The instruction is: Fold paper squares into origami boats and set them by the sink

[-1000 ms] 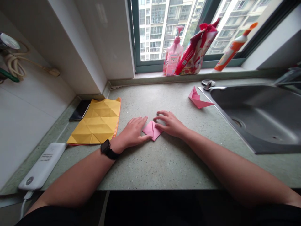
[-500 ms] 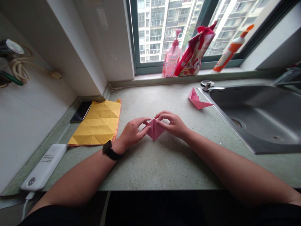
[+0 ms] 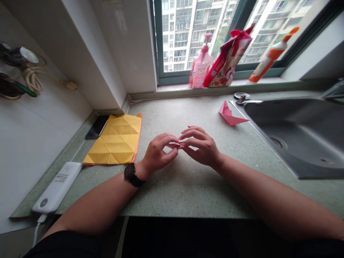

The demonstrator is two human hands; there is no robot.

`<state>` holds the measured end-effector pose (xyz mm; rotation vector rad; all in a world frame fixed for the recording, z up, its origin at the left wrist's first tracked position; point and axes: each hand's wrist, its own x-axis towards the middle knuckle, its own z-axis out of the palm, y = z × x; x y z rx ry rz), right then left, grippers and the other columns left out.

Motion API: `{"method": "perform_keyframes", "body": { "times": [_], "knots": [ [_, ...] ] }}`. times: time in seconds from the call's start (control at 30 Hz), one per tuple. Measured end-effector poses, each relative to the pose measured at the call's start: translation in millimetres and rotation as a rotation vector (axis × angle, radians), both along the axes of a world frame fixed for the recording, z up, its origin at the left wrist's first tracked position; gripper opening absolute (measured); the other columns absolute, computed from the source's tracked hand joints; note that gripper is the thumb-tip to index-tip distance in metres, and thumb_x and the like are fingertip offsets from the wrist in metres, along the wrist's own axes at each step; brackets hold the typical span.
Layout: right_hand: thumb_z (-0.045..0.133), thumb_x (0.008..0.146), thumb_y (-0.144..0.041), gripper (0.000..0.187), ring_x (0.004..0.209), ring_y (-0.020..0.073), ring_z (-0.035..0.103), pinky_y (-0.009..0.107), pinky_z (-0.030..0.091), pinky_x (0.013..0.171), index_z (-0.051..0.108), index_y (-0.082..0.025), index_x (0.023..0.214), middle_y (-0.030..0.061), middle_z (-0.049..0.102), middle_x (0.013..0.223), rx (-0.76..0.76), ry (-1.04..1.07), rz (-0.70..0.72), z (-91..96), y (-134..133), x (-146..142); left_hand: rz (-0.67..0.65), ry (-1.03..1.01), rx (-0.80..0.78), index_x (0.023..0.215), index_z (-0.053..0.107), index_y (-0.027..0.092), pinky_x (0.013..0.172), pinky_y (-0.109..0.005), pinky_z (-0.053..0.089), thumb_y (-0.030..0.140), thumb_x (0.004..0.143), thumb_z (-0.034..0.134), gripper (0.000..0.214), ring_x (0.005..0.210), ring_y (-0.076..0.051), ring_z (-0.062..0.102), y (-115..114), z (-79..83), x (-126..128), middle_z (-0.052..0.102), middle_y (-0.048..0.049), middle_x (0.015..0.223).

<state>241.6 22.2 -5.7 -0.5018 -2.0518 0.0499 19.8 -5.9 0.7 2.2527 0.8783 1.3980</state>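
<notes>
My left hand and my right hand meet fingertip to fingertip over the middle of the green speckled counter. Between them they pinch a small folded pink paper, seen nearly edge-on and mostly hidden by the fingers. A black watch sits on my left wrist. A finished pink paper boat lies to the far right near the sink edge. A creased yellow paper sheet lies to the left.
A steel sink fills the right side. On the windowsill stand a pink pump bottle, a red bag and an orange bottle. A phone and a white power bank lie along the left wall.
The pink paper lay flat under my fingers, then was lifted off the counter. Now both hands pinch it together, raised and turned edge-on.
</notes>
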Motion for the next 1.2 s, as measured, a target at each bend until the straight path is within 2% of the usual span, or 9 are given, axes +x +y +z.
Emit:
{"method": "perform_keyframes", "body": {
  "times": [0.23,0.4,0.53,0.63,0.77,0.87,1.0,1.13,1.2],
  "knots": [
    [0.076,0.1,-0.022,0.011,0.101,0.0235,0.076,0.05,0.058,0.104,0.075,-0.03,0.093,0.0007,0.081,0.1,-0.035,0.026,0.004,0.3,0.9,1.0,0.016,-0.007,-0.048,0.103,0.073,0.021,0.089,-0.035,0.06,0.011,0.097,0.069,0.013,0.093,-0.019,0.074,1.1,0.2,-1.6,0.079,-0.0035,0.1],
    [0.072,0.101,-0.024,0.011,0.096,0.0241,0.076,0.048,0.062,0.093,0.074,-0.028,0.091,0.0033,0.08,0.097,-0.14,0.089,-0.019,-1.8,4.5,2.5,0.044,0.001,-0.101,0.104,0.074,0.021,0.09,-0.035,0.06,0.014,0.098,0.069,0.01,0.094,-0.019,0.074,6.1,-2.7,-5.0,0.079,-0.0041,0.1],
    [0.07,0.103,-0.024,0.009,0.091,0.0222,0.074,0.042,0.061,0.083,0.075,-0.027,0.095,0.0037,0.079,0.096,-0.24,0.164,-0.043,-0.7,6.9,5.4,0.047,0.033,-0.12,0.102,0.074,0.021,0.096,-0.037,0.06,0.003,0.092,0.063,0.023,0.101,-0.02,0.073,11.7,-7.6,-8.8,0.078,-0.0046,0.105],
    [0.068,0.103,-0.024,0.011,0.09,0.0217,0.072,0.041,0.06,0.082,0.076,-0.027,0.096,0.0036,0.077,0.094,-0.327,0.231,-0.064,-0.3,9.6,7.1,0.063,0.101,-0.127,0.099,0.076,0.021,0.104,-0.041,0.06,0.0,0.09,0.059,0.028,0.111,-0.021,0.073,15.7,-12.4,-12.0,0.076,-0.0067,0.115],
    [0.071,0.102,-0.031,0.014,0.088,0.0218,0.069,0.041,0.057,0.081,0.078,-0.028,0.09,0.0028,0.073,0.091,-0.438,0.318,-0.083,-3.3,15.2,9.1,0.062,0.208,-0.153,0.103,0.08,0.021,0.112,-0.047,0.059,0.006,0.095,0.063,0.024,0.124,-0.025,0.07,18.2,-16.6,-15.7,0.073,-0.0096,0.126],
    [0.075,0.1,-0.037,0.014,0.088,0.0213,0.068,0.04,0.056,0.08,0.079,-0.029,0.089,0.0024,0.072,0.09,-0.503,0.401,-0.083,-6.2,19.6,11.0,0.045,0.227,-0.172,0.11,0.08,0.022,0.114,-0.048,0.057,0.017,0.099,0.071,0.015,0.128,-0.026,0.069,17.6,-16.5,-16.8,0.071,-0.0106,0.132],
    [0.079,0.097,-0.047,0.02,0.087,0.021,0.068,0.038,0.056,0.078,0.08,-0.029,0.089,0.0026,0.072,0.09,-0.563,0.479,-0.09,-8.5,23.1,13.3,-0.008,0.223,-0.158,0.111,0.078,0.023,0.109,-0.045,0.059,0.026,0.094,0.084,0.018,0.121,-0.026,0.071,15.4,-14.2,-16.3,0.073,-0.0089,0.128],
    [0.078,0.098,-0.052,0.026,0.082,0.0192,0.068,0.037,0.056,0.078,0.077,-0.027,0.09,0.0012,0.071,0.087,-0.608,0.502,-0.105,-12.6,24.8,14.5,-0.045,0.2,-0.156,0.098,0.076,0.022,0.096,-0.037,0.061,0.018,0.098,0.076,0.004,0.106,-0.022,0.075,13.8,-11.3,-15.3,0.078,-0.0061,0.113],
    [0.075,0.099,-0.054,0.027,0.08,0.0185,0.067,0.036,0.057,0.076,0.074,-0.027,0.092,0.0004,0.071,0.085,-0.623,0.526,-0.113,-16.2,26.9,15.3,-0.016,0.167,-0.148,0.093,0.075,0.021,0.091,-0.035,0.06,0.016,0.099,0.071,0.01,0.099,-0.021,0.075,13.6,-10.0,-15.5,0.078,-0.0056,0.105]
  ]
}}
